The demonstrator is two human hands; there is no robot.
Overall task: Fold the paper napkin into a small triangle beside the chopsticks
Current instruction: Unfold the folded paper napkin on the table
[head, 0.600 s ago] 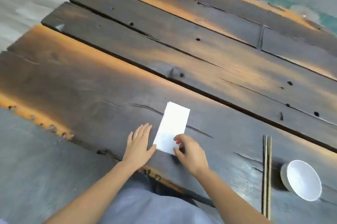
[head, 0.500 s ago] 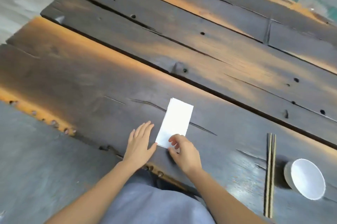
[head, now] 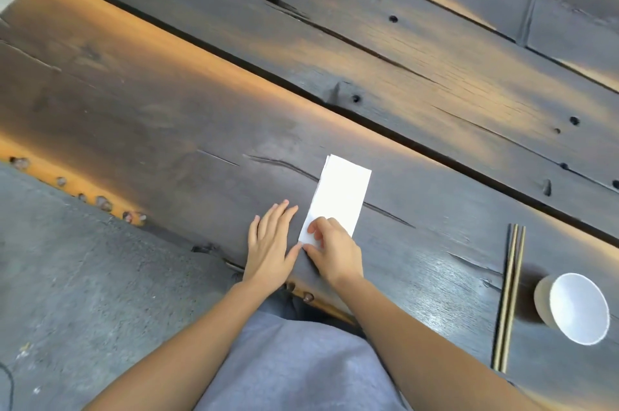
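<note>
A white paper napkin (head: 340,194), folded into a long narrow rectangle, lies flat on the dark wooden table (head: 167,116) in front of me. My right hand (head: 335,251) rests on its near end, fingers curled over the near corner and pinching the paper's edge. My left hand (head: 273,238) lies flat on the wood just left of the napkin, fingers spread, its thumb touching the near left corner. A pair of chopsticks (head: 509,296) lies far to the right, well apart from the napkin.
A small white bowl (head: 577,308) stands just right of the chopsticks. The table's near edge runs under my wrists, with grey concrete floor (head: 83,276) to the left and my grey clothing below. Deep gaps run between the planks behind the napkin.
My right hand has slid left along the napkin's near end, over its near corner. The left hand stays flat beside it, and the view has shifted closer.
</note>
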